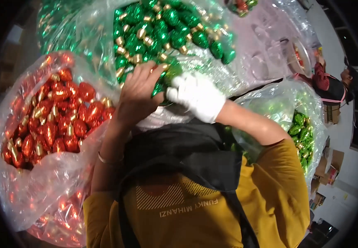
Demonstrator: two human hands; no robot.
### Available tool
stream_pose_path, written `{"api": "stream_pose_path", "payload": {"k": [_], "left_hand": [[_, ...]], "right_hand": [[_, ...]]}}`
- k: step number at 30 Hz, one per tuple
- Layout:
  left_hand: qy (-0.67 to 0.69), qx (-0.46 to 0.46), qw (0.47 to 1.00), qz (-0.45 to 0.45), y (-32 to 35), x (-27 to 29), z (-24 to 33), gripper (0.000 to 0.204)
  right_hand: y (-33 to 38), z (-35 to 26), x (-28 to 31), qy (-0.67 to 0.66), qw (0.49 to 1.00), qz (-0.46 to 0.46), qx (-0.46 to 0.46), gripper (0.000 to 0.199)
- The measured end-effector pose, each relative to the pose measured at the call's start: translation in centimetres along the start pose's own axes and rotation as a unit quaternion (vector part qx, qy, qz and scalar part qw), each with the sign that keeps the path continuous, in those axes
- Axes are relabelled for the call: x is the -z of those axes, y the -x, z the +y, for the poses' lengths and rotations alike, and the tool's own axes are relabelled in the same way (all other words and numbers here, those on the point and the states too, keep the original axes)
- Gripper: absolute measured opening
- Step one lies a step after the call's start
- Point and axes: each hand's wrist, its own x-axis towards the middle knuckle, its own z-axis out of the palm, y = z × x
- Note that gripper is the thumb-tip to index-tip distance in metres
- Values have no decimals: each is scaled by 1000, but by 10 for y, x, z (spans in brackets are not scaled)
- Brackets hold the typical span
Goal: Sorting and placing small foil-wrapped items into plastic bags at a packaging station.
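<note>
My bare left hand [139,89] is at the near edge of a heap of shiny green bulb-shaped ornaments [161,31] with gold caps. Its fingers and thumb curve round a green ornament [158,88], partly hidden between my hands. My right hand [195,95] wears a white glove and comes in from the right, almost touching the left. The gloved fingers are curled beside a lighter green, see-through piece [173,72]. What lies inside the gloved fingers is hidden.
A clear bag of red ornaments [48,124] stands at the left. Another bag of lighter green ornaments [305,134] is at the right. A pale pink moulded tray [255,49] lies beyond my right hand. Another person [330,84] and cardboard boxes [331,161] are at the far right.
</note>
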Motion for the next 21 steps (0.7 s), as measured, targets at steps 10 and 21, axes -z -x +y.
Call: {"api": "stream_pose_path", "payload": {"k": [10,21], "left_hand": [[60,-5,998,-21,-25,5,29,61],[34,-90,993,-68,-37,-25,19,49]], "right_hand": [[27,26,14,-44,996,-52,49,12],[55,30,1,11,999,-30,-33,22]]}}
